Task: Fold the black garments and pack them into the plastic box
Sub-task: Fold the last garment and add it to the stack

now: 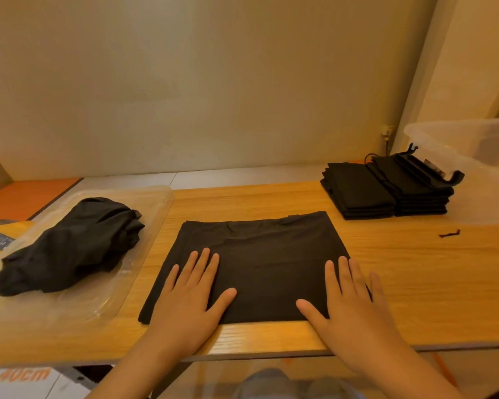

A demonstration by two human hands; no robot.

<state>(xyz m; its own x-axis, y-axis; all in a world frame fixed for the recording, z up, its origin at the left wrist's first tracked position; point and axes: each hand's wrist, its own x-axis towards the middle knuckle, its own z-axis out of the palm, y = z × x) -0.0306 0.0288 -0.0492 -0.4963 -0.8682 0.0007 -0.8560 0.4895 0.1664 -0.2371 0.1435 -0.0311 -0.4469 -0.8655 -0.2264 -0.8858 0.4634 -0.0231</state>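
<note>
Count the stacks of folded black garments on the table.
2. The left stack lies at the far right of the table; the right stack sits right beside it, next to the clear plastic box. Folded pieces may be hidden inside the box.

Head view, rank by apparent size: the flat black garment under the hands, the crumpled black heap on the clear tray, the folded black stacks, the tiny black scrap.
1. Flat black garment.
2. Crumpled black heap and folded black stacks: close; stacks sit farther, so unranked.
3. Tiny black scrap.
</note>
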